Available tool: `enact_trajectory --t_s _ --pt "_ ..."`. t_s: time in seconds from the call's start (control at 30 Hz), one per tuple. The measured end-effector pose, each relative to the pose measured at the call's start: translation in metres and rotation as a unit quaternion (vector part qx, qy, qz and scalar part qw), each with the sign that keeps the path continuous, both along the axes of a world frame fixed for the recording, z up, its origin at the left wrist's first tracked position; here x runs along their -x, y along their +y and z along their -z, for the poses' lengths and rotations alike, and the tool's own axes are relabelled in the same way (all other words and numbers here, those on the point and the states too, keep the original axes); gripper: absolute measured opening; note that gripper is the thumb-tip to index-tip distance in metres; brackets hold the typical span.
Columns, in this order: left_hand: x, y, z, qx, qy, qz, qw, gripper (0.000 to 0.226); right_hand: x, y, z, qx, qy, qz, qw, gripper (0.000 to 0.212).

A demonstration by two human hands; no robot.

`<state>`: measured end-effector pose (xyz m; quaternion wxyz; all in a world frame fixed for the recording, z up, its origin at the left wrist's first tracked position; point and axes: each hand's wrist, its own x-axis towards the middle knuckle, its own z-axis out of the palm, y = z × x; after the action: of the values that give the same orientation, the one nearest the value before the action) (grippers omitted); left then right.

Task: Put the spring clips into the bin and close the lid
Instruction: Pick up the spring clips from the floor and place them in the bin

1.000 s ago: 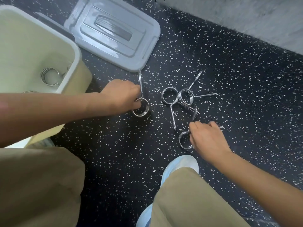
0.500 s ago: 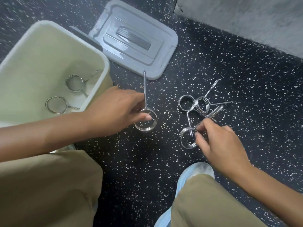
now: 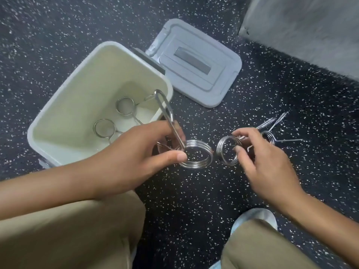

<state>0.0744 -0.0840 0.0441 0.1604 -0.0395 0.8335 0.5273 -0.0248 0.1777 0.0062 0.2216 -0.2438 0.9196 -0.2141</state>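
Head view, person crouched over dark speckled floor (image 3: 194, 200).

Bin (image 3: 48, 117) at 10 o'clock, open, cream inside. Two spring clips already on its bottom: one (image 3: 125, 105) nearer the far wall, one (image 3: 104, 128) closer to the person.

Lid (image 3: 196, 61) at 12 o'clock, lying flat on the floor just beyond the bin's far corner, not fitted.

Left hand (image 3: 132, 158), near centre, fingers and thumb closed on a clip (image 3: 196, 156); coil hangs clear to the right of the thumb, one long handle loop sticking up toward 11 o'clock, over the bin's near corner.

Right hand (image 3: 258, 162) at 3 o'clock, pinched on another clip (image 3: 227, 150), coil facing the left one, the two coils close but apart.

Behind the right hand, at 2 o'clock, at least one more clip (image 3: 269, 136) on the floor; wire ends fan out there, and the hand hides enough that the count could be one or two.

Progress, as I judge it: under half. Two binned, two in hand, one or more on the floor. Left: drop both held clips, gather the rest, fit the lid.
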Motion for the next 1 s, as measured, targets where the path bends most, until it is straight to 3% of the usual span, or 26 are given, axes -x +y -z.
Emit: enact_trajectory --t_s 0.13,0.33,0.47,0.6,0.77,1.0 --pt "-0.011 -0.021 -0.005 -0.063 -0.040 -0.047 0.996 0.018 -0.002 -0.011 0.004 0.019 -0.016 0.018 1.000 0.032" --pt "-0.019 -0.055 -0.015 -0.002 -0.057 -0.075 0.996 0.019 -0.006 -0.028 0.006 0.025 -0.034 0.022 0.999 0.028" --pt "-0.020 -0.078 -0.024 0.078 -0.067 -0.072 0.992 0.027 -0.008 -0.038 0.009 0.025 -0.037 0.028 0.999 0.025" --pt "-0.014 -0.100 -0.021 0.200 -0.054 -0.078 0.975 0.015 -0.009 -0.045 0.012 0.019 -0.041 0.022 0.999 0.025" --pt "-0.007 -0.114 -0.007 0.257 -0.057 -0.064 0.963 0.016 -0.011 -0.051 0.016 0.020 -0.054 0.025 0.998 0.025" --pt "-0.009 -0.123 0.037 0.394 -0.032 -0.009 0.919 0.021 -0.013 -0.056 0.016 0.023 -0.057 0.034 0.998 0.024"
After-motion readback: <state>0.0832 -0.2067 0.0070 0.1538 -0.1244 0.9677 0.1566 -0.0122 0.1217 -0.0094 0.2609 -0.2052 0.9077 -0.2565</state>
